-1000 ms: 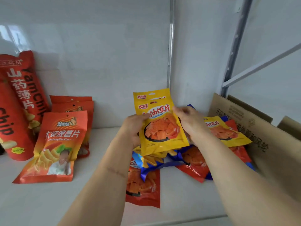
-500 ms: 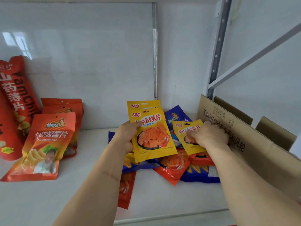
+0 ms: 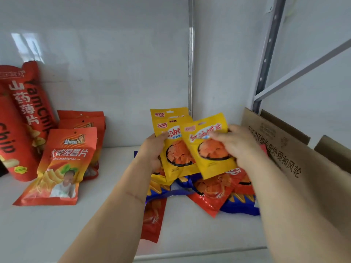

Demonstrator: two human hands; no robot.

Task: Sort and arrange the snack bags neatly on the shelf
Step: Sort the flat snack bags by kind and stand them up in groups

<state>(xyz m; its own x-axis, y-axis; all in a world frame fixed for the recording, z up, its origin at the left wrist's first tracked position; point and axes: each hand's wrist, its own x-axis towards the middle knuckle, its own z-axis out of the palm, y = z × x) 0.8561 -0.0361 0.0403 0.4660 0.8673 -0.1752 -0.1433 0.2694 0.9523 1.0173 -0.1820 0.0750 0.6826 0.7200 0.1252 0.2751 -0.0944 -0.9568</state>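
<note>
From the head view we see our left hand (image 3: 153, 149) holding a stack of yellow bags (image 3: 176, 149) upright above the shelf (image 3: 106, 221), thumb curled over the front of the stack at its left edge. At least two bags sit in that stack, one peeking out behind the other. Our right hand (image 3: 235, 145) pinches another yellow bag (image 3: 210, 149) near its top right, fingers curled over the front, and this bag overlaps the right side of the stack. It looks blurred, so we cannot read its label well.

Below both hands a loose pile (image 3: 214, 194) of red and blue bags lies flat on the shelf, near the cardboard box (image 3: 284, 147) at the right.

At the left, orange bags (image 3: 64, 162) stand in a row, one behind another, leaning toward the back wall. Just beside them, further left, tall red yam chip bags (image 3: 24, 118) stand upright.
</note>
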